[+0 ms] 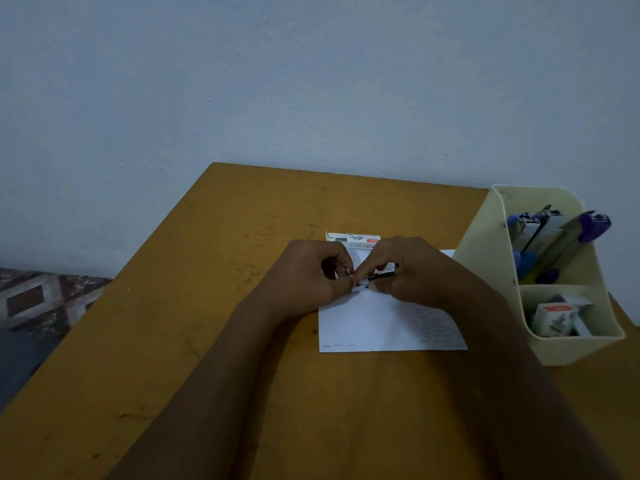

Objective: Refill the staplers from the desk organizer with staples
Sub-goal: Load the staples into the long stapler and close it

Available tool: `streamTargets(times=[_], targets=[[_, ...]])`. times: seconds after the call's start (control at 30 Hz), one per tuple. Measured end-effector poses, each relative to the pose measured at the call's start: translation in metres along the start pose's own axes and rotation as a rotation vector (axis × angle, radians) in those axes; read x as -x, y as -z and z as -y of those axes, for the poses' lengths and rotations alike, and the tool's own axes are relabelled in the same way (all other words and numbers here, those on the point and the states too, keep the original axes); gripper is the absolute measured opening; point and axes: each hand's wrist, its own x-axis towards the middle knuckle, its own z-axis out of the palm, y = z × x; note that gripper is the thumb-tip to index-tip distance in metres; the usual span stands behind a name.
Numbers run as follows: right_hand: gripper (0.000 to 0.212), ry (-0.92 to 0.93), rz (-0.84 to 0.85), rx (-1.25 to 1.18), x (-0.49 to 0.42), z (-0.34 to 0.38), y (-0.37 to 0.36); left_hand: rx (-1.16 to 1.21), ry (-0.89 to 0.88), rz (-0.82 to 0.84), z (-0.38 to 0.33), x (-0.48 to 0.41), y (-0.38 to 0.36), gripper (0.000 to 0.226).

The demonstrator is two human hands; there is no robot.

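On the mustard-brown wooden tabletop [207,341], a cream plastic desk organizer [485,244] stands at the right, with blue and purple staplers [554,233] upright in its rear compartment. Over a white paper sheet [374,327], the left hand [311,275] and right hand [412,271] meet. Their curled fingers [363,268] pinch a small black-and-silver stapler [375,278] between them.
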Motion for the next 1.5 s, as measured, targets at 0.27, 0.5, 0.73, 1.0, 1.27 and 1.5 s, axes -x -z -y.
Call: streamTargets(times=[0.27,0.5,0.73,1.0,1.27,1.5], targets=[[0.011,-0.098,-0.030,0.119,0.004,-0.004,0.007,-0.039,0.031,0.014,0.001,0.000,0.001,0.008],[0.022,-0.156,-0.075,0.134,0.003,-0.013,0.004,-0.022,0.044,0.026,0.000,0.000,0.002,0.009],[0.014,-0.169,-0.039,0.144,0.000,-0.014,0.005,0.017,0.049,0.049,0.002,-0.001,0.001,0.014],[0.013,-0.158,-0.041,0.136,0.001,-0.011,0.007,-0.002,-0.042,0.026,0.003,0.000,0.000,0.013],[0.013,-0.162,-0.037,0.139,0.001,-0.010,0.007,-0.069,-0.069,0.046,0.000,0.000,0.000,0.023],[0.017,-0.178,-0.025,0.160,0.000,-0.009,0.007,-0.134,-0.087,0.110,0.000,-0.001,-0.001,0.030]])
